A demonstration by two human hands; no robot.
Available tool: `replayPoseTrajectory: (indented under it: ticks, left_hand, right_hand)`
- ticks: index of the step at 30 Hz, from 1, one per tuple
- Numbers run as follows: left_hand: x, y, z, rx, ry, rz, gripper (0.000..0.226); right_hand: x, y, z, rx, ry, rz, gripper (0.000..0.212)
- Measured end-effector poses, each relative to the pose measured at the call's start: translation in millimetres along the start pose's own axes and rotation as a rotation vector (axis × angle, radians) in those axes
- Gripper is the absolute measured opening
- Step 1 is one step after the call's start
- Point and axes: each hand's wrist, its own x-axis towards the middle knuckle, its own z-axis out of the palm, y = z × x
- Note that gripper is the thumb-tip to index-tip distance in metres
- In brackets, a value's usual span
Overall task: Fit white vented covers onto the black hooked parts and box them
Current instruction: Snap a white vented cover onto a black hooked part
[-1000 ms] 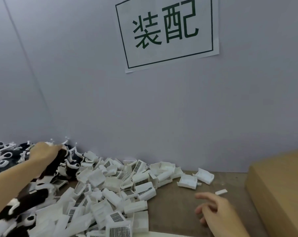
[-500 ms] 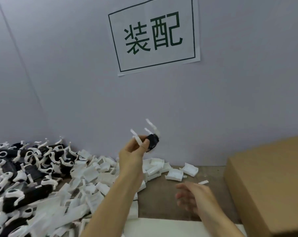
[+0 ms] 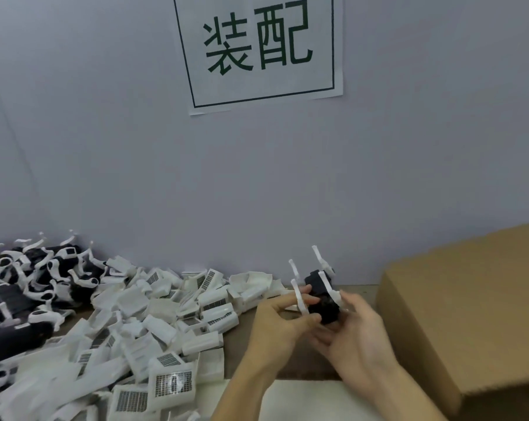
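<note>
Both hands hold one black hooked part (image 3: 321,291) with white curved hooks sticking up, just left of the cardboard box (image 3: 470,314). My left hand (image 3: 278,320) pinches its left side between thumb and fingers. My right hand (image 3: 348,332) cups it from below and the right, fingers curled round it. A heap of white vented covers (image 3: 154,326) lies on the table to the left. Further left is a pile of black hooked parts (image 3: 29,287).
A grey wall stands close behind the table, with a paper sign (image 3: 257,50) on it. A white sheet (image 3: 302,399) lies at the table's near edge under my forearms. Bare brown table (image 3: 239,338) shows between the covers and the box.
My left hand took a black hooked part from the left pile and carried it right and down. My right hand rose from the table and now holds it too.
</note>
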Motion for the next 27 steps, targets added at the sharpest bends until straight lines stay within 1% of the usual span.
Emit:
replayPoseTrajectory:
  ticks: [2, 3, 5, 6, 7, 8, 9, 10, 11, 12, 13, 15, 17, 19, 21, 22, 24, 25, 27]
  left_hand:
    - [0, -2, -6, 0.019, -0.041, -0.012, 0.031]
    - [1, -3, -7, 0.01, -0.027, -0.023, 0.036]
    - [4, -5, -9, -0.027, 0.113, -0.115, 0.046]
    - [6, -5, -11, -0.071, 0.174, -0.174, 0.045]
    - [8, -6, -11, -0.121, 0.199, -0.211, 0.038]
    - [9, -6, -11, -0.175, 0.194, -0.236, 0.029]
    - [9, -5, -9, -0.23, 0.168, -0.255, 0.024]
    - [8, -4, -9, -0.29, 0.149, -0.272, 0.025]
    - [7, -4, -8, -0.362, 0.151, -0.29, 0.028]
    - [7, -4, -8, -0.43, 0.165, -0.299, 0.03]
    - [8, -5, -8, -0.483, 0.18, -0.307, 0.03]
    - [10, -7, -7, -0.557, 0.203, -0.334, 0.032]
    - [10, -9, -6, -0.615, 0.185, -0.348, 0.04]
    - [9, -11, -3, -0.606, 0.133, -0.32, 0.055]
    - [7, -11, 0, -0.532, 0.079, -0.266, 0.06]
    - [6, -12, 0, -0.487, 0.062, -0.245, 0.059]
    - [6, -13, 0, -0.401, 0.039, -0.22, 0.047]
    - [7, -15, 0, -0.37, 0.032, -0.215, 0.039]
    - [7, -15, 1, -0.324, 0.012, -0.2, 0.029]
  right_hand:
    - [0, -3, -1, -0.004, -0.027, -0.073, 0.034]
    - [1, -3, -1, -0.036, -0.039, -0.105, 0.027]
    - [4, -1, -3, -0.193, 0.008, -0.189, 0.012]
    - [4, 1, -3, -0.345, 0.062, -0.249, 0.01]
    - [3, 3, -2, -0.533, 0.111, -0.315, 0.018]
    - [2, 7, -1, -0.71, 0.118, -0.375, 0.031]
    - [0, 12, 0, -0.851, 0.065, -0.421, 0.045]
    - [-1, 17, 3, -0.971, -0.013, -0.447, 0.054]
    - [-3, 22, 6, -1.078, -0.084, -0.458, 0.06]
    - [-4, 27, 9, -1.166, -0.122, -0.472, 0.063]
    - [-3, 30, 10, -1.231, -0.127, -0.495, 0.063]
    - [0, 33, 11, -1.303, -0.089, -0.531, 0.063]
    - [1, 34, 11, -1.308, -0.044, -0.506, 0.064]
    - [0, 31, 13, -1.285, -0.03, -0.475, 0.055]
    - [-2, 27, 15, -1.261, -0.034, -0.486, 0.042]
    - [-3, 25, 16, -1.258, -0.029, -0.511, 0.036]
    - [-5, 22, 17, -1.26, -0.008, -0.572, 0.021]
    - [-6, 21, 17, -1.261, 0.006, -0.587, 0.017]
    - [-6, 20, 16, -1.27, 0.023, -0.582, 0.016]
